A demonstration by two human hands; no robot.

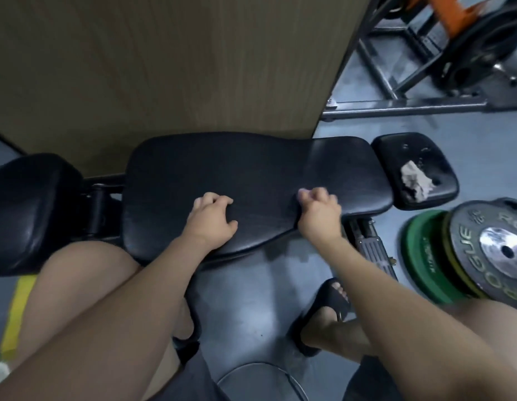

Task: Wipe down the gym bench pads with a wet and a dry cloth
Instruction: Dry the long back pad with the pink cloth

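Pad point(251, 169): under both hands.
Left hand point(212, 219): fingers curled, tips on pad, no cloth seen.
Right hand point(318, 211): fisted near pad's edge; contents unclear.
Cloth point(415, 182): crumpled on small pad point(396, 149), right of right hand, apart.
Risk: bare-handed rubbing likely cleans nothing; a careless reach could knock cloth off.

The person wears dark grey shorts point(193, 380), whose cloth shows at the bottom edge of the view, over both thighs. The right foot has a black slide sandal point(335, 299) with one broad strap across the instep and the toes open at the front. A second black sandal point(189, 340) shows only in part, past the left forearm. Both forearms are bare as far as the view reaches, and so are the knees. The left hand point(212, 224) and right hand point(319, 211) are bare too.
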